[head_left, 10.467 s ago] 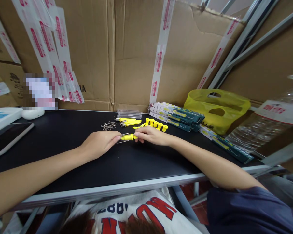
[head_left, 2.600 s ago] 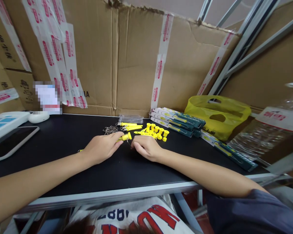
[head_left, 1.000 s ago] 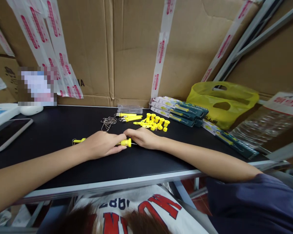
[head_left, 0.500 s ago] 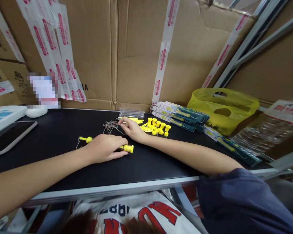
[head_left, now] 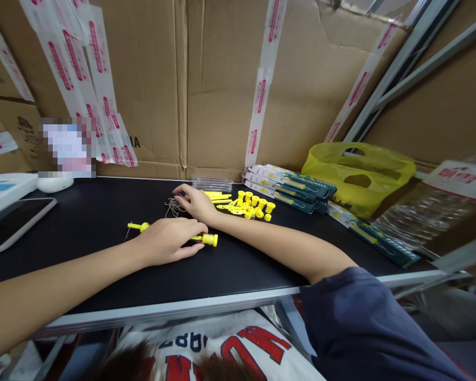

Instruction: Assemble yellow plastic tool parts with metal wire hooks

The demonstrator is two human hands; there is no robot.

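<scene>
My left hand (head_left: 172, 241) is closed around a slim yellow-and-clear spring scale (head_left: 210, 239), which lies crosswise just above the black tabletop. Its yellow cap sticks out to the right of my fingers. A yellow end piece with a thin wire hook shows on the left; my palm hides the middle. Farther back, my right hand (head_left: 198, 205) reaches over a tangled pile of wire hooks (head_left: 174, 208), its fingers bent and the thumb a little apart. No held thing shows in it. Several yellow caps and strips (head_left: 257, 203) lie just right of that hand.
Clear tubes (head_left: 212, 183) lie behind the yellow parts. Stacked printed boxes (head_left: 289, 185), a yellow plastic bag (head_left: 357, 174) and a large clear bottle (head_left: 432, 201) stand at the right. A phone (head_left: 18, 225) and a white device (head_left: 8, 190) are at the left. Cardboard (head_left: 218, 106) walls the back.
My right hand has shifted left, from beside the yellow strips to over the wire hooks. The left hand and the spring scale stay nearly in place, with the thumb slightly lifted.
</scene>
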